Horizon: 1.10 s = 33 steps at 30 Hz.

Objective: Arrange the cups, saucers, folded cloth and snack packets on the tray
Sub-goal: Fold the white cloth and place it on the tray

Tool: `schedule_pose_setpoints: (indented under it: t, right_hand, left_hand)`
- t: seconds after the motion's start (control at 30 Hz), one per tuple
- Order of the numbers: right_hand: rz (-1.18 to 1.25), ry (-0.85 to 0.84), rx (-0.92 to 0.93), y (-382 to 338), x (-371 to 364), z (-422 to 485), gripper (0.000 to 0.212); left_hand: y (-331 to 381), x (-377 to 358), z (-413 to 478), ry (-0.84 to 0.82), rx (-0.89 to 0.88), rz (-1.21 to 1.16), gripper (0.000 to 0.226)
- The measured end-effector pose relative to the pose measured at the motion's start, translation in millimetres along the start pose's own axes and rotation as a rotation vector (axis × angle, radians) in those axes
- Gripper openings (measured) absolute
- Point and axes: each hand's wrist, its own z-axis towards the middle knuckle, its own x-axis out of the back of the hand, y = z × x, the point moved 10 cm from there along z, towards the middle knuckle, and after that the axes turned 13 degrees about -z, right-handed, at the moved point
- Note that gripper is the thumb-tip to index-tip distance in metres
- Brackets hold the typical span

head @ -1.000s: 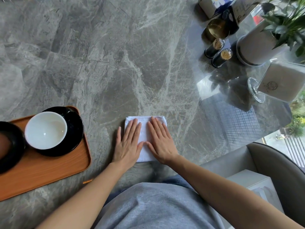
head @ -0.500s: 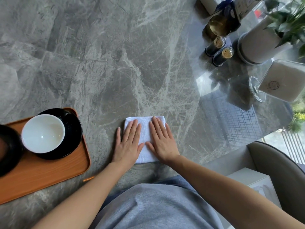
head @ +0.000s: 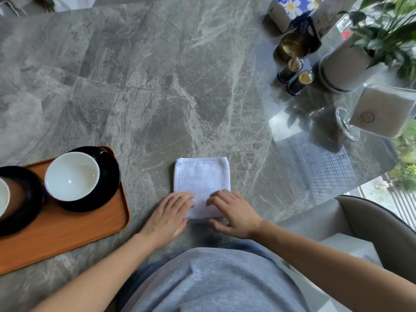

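Both of your hands have drawn back from lying flat across the folded cloth point(head: 201, 179) to its near edge, leaving most of it uncovered.

Head view: your left hand point(head: 168, 212) has bent fingers, with the tips on the cloth's near left corner. Your right hand point(head: 234, 212) is curled over the near right corner, thumb by the edge. Whether either hand actually pinches the fabric cannot be told from here.

The cloth lies on the table point(head: 157, 97) close to its near edge, to the right of the tray point(head: 67, 233) with bare stone between them. It is nearly square, with its slightly longer axis running from the near edge towards the far one and its hemmed end pointing away from you.

A cup point(head: 72, 176) already sits on its saucer point(head: 109, 174) at the tray's far right corner, so the cloth looks like the step in hand. Next you would need a firm hold on the near edge, then a level carry leftwards to the tray's bare near part so the fold stays together.
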Motion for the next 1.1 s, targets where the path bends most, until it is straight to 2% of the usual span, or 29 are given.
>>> schedule_pose_setpoints:
  t: [0.1,0.23,0.47,0.53,0.67,0.8,0.87,0.97,1.1]
  right_hand:
    - [-0.121,-0.085,-0.001,3,-16,3,0.047]
    - [-0.127,-0.018,-0.136,19,-2,29,0.040]
    - [-0.025,0.070,-0.206,34,18,54,0.028]
    - [0.042,0.092,-0.217,35,24,54,0.023]
    - [0.113,0.124,-0.194,33,30,45,0.017]
    - [0.069,0.122,-0.201,33,27,30,0.034]
    - [0.055,0.133,-0.261,42,24,22,0.036]
    - [0.132,0.219,-0.373,58,29,8,0.022]
    - [0.232,0.280,-0.434,65,32,-1,0.017]
  left_hand:
    - [-9,1,7,0.005,0.062,0.004,0.031]
    - [-25,13,27,0.026,0.154,-0.043,0.037]
    - [-37,22,50,-0.006,0.289,-0.094,0.050]
    - [-36,24,51,0.029,0.322,-0.116,0.046]
    - [-43,37,48,0.213,0.392,-0.290,0.035]
    - [-49,50,45,0.328,0.394,-0.439,0.033]
    - [-52,54,43,0.341,0.390,-0.501,0.030]
    - [-59,50,37,0.273,0.417,-0.661,0.022]
    - [-76,54,25,0.264,0.504,-0.685,0.018]
